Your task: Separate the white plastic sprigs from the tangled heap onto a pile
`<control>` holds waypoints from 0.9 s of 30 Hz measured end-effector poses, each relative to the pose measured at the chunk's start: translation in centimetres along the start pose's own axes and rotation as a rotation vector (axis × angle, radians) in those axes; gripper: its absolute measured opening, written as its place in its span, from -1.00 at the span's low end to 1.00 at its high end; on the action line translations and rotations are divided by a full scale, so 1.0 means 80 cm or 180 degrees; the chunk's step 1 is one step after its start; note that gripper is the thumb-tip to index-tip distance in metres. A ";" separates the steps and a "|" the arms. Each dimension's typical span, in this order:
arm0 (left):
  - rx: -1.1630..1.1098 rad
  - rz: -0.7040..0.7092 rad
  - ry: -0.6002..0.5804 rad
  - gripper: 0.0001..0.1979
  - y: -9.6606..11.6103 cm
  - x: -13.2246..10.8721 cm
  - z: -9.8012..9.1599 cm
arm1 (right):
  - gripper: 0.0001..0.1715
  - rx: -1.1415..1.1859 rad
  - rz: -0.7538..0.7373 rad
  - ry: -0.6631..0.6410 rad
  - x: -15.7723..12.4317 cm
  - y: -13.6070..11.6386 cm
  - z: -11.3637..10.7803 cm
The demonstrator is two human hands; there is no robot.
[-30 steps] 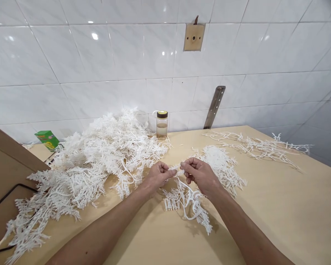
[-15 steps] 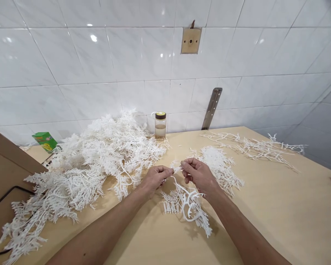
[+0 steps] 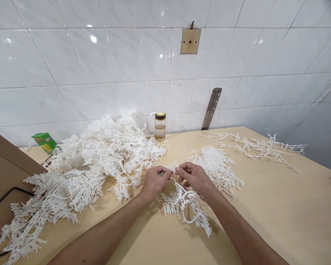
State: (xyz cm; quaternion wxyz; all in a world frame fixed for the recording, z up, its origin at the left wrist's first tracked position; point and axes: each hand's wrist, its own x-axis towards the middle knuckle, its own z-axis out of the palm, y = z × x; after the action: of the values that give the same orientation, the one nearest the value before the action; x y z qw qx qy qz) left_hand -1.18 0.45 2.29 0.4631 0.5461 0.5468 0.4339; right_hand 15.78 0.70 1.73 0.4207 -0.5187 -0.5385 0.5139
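My left hand (image 3: 155, 181) is closed in a pinch on a white plastic branch, just left of the table's middle. My right hand (image 3: 195, 179) is closed too, thumb and finger almost meeting the left fingertips. A small white bit shows between the two pinches, mostly hidden by the fingers. Below the hands lies a branched white plastic piece (image 3: 188, 218) with curved bare stems and toothed sprigs; whether it joins the held part I cannot tell. Behind my right hand is a heap of small white sprigs (image 3: 216, 163).
A large pile of white plastic foliage (image 3: 99, 154) covers the left of the table. Bare white stems (image 3: 260, 149) lie at the far right. A lidded bottle (image 3: 160, 129) stands near the wall, a green box (image 3: 44, 142) at left, beside a brown board (image 3: 11, 187).
My right hand has shifted slightly left and down, closer to my left fingertips. Less of the white sprig shows between the hands. The left hand has hardly moved.
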 end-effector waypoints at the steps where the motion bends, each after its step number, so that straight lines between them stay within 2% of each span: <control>1: -0.0028 0.0013 -0.0010 -0.78 0.000 -0.001 0.000 | -0.61 -0.0038 -0.0049 0.0062 0.000 0.001 0.000; 4: -0.0215 -0.0046 -0.0057 -0.77 0.000 -0.001 -0.001 | -0.69 -0.0117 -0.0096 0.0165 0.000 0.001 0.002; 7: -0.0407 -0.0086 -0.0038 -0.69 -0.004 0.000 -0.002 | -0.75 -0.0262 -0.0091 0.0091 -0.001 0.001 0.008; 12: -0.0535 0.0017 0.0107 -0.65 -0.009 0.003 -0.002 | -0.76 -0.0744 -0.0292 0.0107 -0.002 0.002 0.016; 15: -0.0609 0.0062 -0.0014 -0.63 -0.008 0.005 -0.003 | -0.76 -0.1019 -0.0342 0.0225 -0.002 0.002 0.016; 18: -0.0764 0.0040 -0.0185 -0.61 -0.004 0.004 -0.004 | -0.75 -0.1043 -0.0189 0.0269 -0.001 0.002 0.015; 22: -0.0818 -0.0038 -0.0317 -0.66 0.002 0.001 -0.004 | -0.71 -0.0834 -0.0042 0.0027 -0.002 0.002 0.016; 27: -0.0525 -0.0022 -0.0463 -0.67 0.006 -0.002 -0.004 | -0.72 -0.0770 -0.0153 -0.0070 -0.005 0.003 0.015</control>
State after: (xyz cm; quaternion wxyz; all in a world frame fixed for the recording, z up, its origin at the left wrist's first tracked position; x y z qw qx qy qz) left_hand -1.44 0.35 2.83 0.5464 0.5343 0.4761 0.4351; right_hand 14.63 0.18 1.39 0.3614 -0.5469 -0.6134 0.4405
